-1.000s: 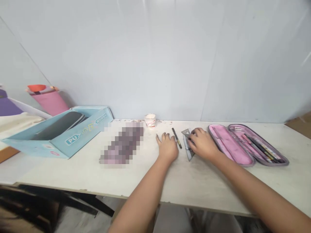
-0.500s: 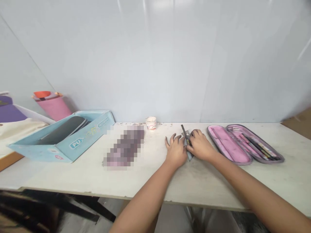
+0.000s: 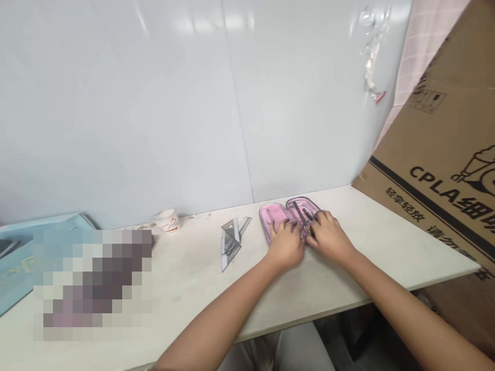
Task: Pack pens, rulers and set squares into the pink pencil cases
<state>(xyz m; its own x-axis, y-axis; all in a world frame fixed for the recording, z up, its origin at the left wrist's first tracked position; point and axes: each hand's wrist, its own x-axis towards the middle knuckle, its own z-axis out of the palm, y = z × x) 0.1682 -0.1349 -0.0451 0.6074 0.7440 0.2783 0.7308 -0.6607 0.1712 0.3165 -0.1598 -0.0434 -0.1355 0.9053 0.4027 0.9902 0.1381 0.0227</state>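
Note:
An unzipped pencil case (image 3: 273,212) with a pink lining lies on the table, its two halves spread apart. My left hand (image 3: 286,245) rests over its near edge, fingers spread and slightly bent. At the right half, my right hand (image 3: 329,238) has its fingers closed around a slim black pencil (image 3: 299,210), which slants up and away over the lining. Another dark pen shows close to the right fingers. The hands hide much of the case's contents. Left of the case, several grey and clear rulers and set squares (image 3: 232,241) lie in an overlapping pile.
A small paper cup (image 3: 167,220) stands by the wall. Further left are a pixelated dark purple object (image 3: 112,278) and a light blue box (image 3: 23,281). A large cardboard box (image 3: 425,170) leans at the right end of the table (image 3: 201,309).
The view has turned right. Both hands have left the ruler pile for the pencil case, the black pencil moving along with my right hand. The rulers now lie uncovered.

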